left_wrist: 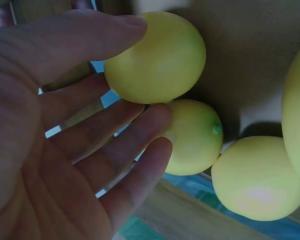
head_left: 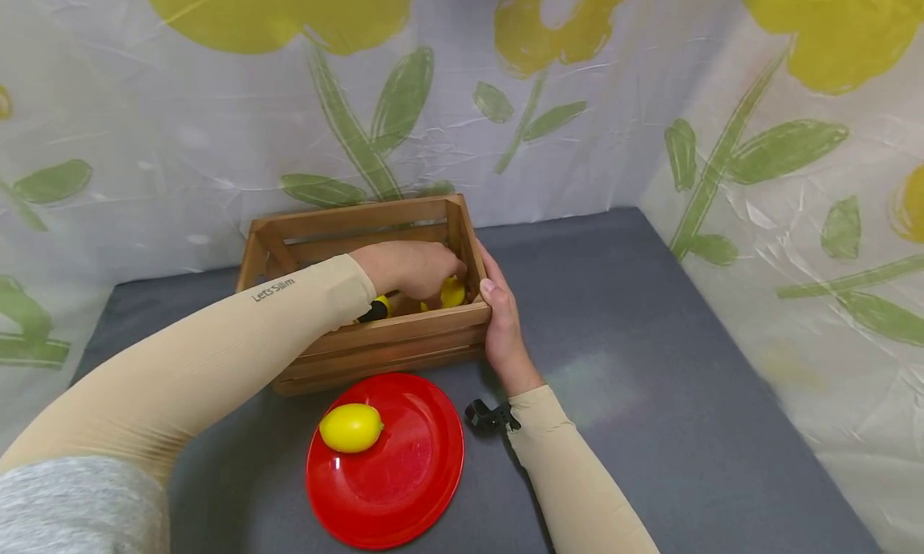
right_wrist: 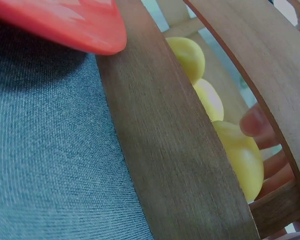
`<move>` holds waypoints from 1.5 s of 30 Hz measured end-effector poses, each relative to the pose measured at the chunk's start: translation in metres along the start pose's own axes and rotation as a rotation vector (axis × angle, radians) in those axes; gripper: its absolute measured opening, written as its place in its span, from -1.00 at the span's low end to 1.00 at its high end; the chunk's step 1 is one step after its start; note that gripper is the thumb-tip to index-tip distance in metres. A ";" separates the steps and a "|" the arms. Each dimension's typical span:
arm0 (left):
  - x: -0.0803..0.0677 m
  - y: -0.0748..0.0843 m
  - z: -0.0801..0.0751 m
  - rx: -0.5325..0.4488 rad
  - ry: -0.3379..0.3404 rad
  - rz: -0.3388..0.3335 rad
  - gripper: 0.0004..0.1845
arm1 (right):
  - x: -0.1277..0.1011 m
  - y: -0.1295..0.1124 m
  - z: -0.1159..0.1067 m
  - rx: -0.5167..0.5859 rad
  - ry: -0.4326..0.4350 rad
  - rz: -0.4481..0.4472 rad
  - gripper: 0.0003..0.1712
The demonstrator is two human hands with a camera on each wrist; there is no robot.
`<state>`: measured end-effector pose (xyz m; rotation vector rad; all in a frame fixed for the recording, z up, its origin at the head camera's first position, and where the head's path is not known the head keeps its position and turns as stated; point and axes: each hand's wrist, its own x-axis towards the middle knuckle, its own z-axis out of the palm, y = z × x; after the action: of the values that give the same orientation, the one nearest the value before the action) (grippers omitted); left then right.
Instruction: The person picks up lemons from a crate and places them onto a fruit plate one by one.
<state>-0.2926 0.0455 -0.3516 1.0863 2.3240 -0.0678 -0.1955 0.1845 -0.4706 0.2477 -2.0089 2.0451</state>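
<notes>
My left hand (head_left: pixel 419 269) reaches into a wooden crate (head_left: pixel 390 327) near its right end. The left wrist view shows its thumb on the upper side of a yellow lemon (left_wrist: pixel 157 57) and the fingers at its far side, pinching it. The ring and little fingertips come up to a second lemon (left_wrist: pixel 192 137) below. My right hand (head_left: pixel 501 317) holds the crate's right end from outside, thumb at the front corner. A red plate (head_left: pixel 411 490) in front of the crate bears one lemon (head_left: pixel 351 427).
More lemons lie in the crate, one (left_wrist: pixel 260 177) beside the gripped pair. A black wrist camera (head_left: pixel 487 415) sticks out from the right wrist. The dark grey tabletop (head_left: pixel 650 378) meets a flower-print curtain (head_left: pixel 577 137) at the back and right.
</notes>
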 end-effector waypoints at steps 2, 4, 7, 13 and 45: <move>0.000 0.001 0.000 -0.005 -0.007 -0.005 -0.36 | 0.000 0.000 0.000 -0.002 0.003 0.000 -0.17; 0.000 0.001 0.000 -0.008 -0.019 -0.009 -0.35 | -0.001 0.000 0.000 -0.003 0.001 0.000 -0.17; 0.001 0.001 0.001 0.001 -0.037 -0.005 -0.35 | -0.001 0.000 0.000 -0.006 0.000 0.001 -0.17; 0.001 -0.002 0.004 0.013 -0.049 -0.007 -0.37 | -0.002 0.001 0.002 -0.003 -0.010 0.011 -0.18; 0.002 0.002 0.006 0.027 -0.044 0.033 -0.48 | 0.001 0.001 -0.001 0.029 0.005 -0.025 -0.18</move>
<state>-0.2892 0.0463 -0.3569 1.1247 2.2715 -0.1104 -0.1964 0.1851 -0.4712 0.2719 -1.9650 2.0591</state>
